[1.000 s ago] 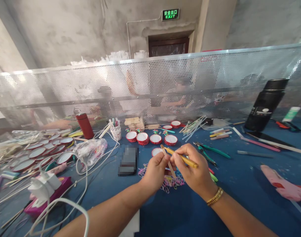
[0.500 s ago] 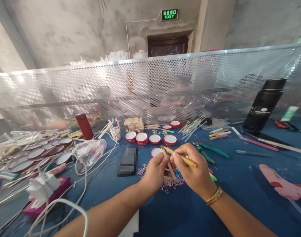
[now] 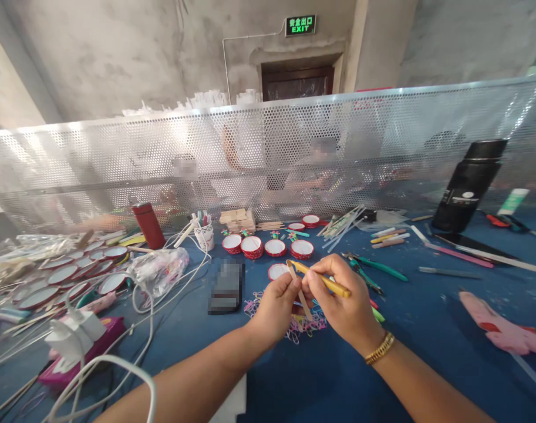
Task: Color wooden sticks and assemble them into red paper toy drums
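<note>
My left hand (image 3: pixel 274 305) is closed, pinching a flat wooden craft stick (image 3: pixel 304 304) that slants between my two hands. In my right hand (image 3: pixel 344 302) is a yellow marker pen (image 3: pixel 333 286), held in a writing grip with its front end at the stick's upper end. Whether the tip touches the wood I cannot tell. Under my hands lies a pile of small coloured rubber bands (image 3: pixel 297 330), partly hidden. Just beyond them a round white disc with a red rim (image 3: pixel 276 271) shows in part.
Small red-rimmed drums (image 3: pixel 252 247) stand in a row behind. A phone (image 3: pixel 226 288) lies left of my hands; green-handled pliers (image 3: pixel 377 269) and a pink glue gun (image 3: pixel 496 323) lie right. White cables (image 3: pixel 152 329) cross the left side. A black bottle (image 3: pixel 469 187) stands at right.
Both hands stay almost where they were, with the stick and the pen in the same grips. The whole view has shifted very slightly.
</note>
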A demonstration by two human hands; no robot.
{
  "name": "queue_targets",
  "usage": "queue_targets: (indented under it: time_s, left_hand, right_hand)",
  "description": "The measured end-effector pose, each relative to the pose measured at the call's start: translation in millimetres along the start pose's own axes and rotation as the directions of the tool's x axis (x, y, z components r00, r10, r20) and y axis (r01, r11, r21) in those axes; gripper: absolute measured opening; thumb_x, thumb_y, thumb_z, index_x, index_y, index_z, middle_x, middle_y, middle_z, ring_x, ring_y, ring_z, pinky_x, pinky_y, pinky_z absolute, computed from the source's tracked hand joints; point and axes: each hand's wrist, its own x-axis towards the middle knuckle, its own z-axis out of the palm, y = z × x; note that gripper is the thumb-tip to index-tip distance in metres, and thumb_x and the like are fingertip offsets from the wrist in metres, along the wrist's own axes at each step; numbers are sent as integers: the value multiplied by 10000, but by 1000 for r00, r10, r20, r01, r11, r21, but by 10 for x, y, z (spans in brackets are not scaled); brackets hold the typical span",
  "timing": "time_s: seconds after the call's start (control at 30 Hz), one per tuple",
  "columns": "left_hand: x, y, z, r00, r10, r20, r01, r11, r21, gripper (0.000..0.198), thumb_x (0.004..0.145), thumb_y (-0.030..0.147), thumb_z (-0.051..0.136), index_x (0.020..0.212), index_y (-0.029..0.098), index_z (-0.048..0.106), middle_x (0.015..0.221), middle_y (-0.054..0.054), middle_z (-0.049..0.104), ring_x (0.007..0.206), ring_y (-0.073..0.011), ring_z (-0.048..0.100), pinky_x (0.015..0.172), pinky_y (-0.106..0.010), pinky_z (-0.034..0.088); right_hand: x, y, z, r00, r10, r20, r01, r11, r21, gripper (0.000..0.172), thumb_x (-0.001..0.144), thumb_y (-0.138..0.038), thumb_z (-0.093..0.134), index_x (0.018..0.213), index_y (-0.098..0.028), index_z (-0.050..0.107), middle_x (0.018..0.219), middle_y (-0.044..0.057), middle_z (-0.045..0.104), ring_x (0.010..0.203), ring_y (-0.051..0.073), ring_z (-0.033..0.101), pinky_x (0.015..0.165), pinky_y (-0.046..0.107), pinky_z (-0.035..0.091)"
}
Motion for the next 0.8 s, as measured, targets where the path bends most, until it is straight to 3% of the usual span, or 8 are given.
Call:
queue_targets:
  time_s: [0.8]
  left_hand:
    - [10,0,2,1000,3,-11,-3,1000,18,550,650,689,726,772,171,588,706,-6,598,650,-146,576,547,-256,511]
  right_hand:
    - [5,-35,-18,999,-34,27,35,998,-45,128,935,-325,537,848,-233,516,751,25,634,753,203,637,710,336,495]
